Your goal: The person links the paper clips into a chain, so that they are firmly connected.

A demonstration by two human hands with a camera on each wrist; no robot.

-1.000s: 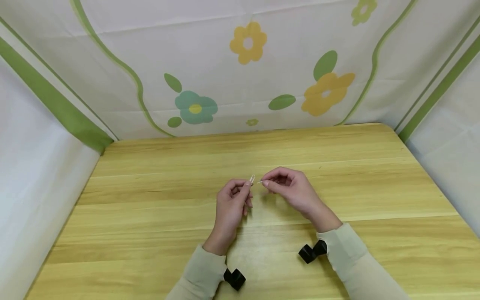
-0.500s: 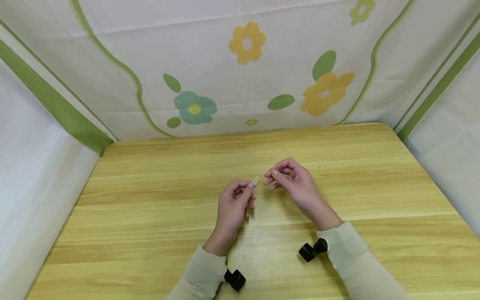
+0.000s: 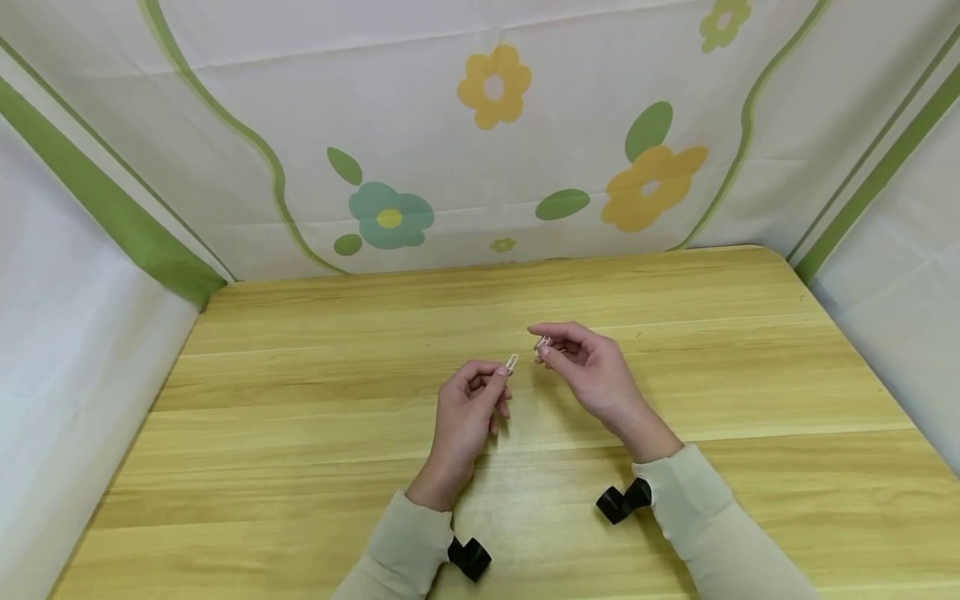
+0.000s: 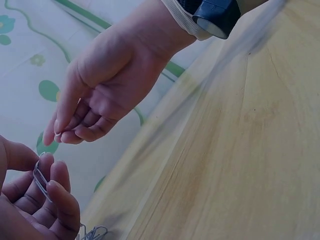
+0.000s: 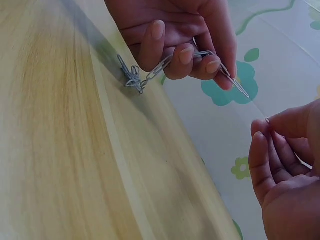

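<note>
My left hand (image 3: 467, 408) pinches the end paper clip (image 3: 512, 363) of a chain between thumb and index finger. In the right wrist view the linked paper clips (image 5: 165, 62) run across its curled fingers. They trail down to a small tangle of clips (image 5: 131, 77) by the wooden table. A short way to the right, my right hand (image 3: 600, 375) holds a separate paper clip (image 3: 543, 342) at its thumb, with the index finger stretched out above. Only a small tip of that clip (image 5: 268, 120) shows in the right wrist view. The two clips are apart.
Both hands are above a wood-grain table (image 3: 300, 467). A white cloth with printed flowers (image 3: 495, 167) hangs behind its far edge, and cloth walls (image 3: 67, 333) stand at the sides. Black wrist cameras (image 3: 470, 559) stick out from both sleeves.
My right hand has drawn back from the left hand's clip and turned its own paper clip in its fingers, so the loop now shows. The left hand has shifted slightly right.
</note>
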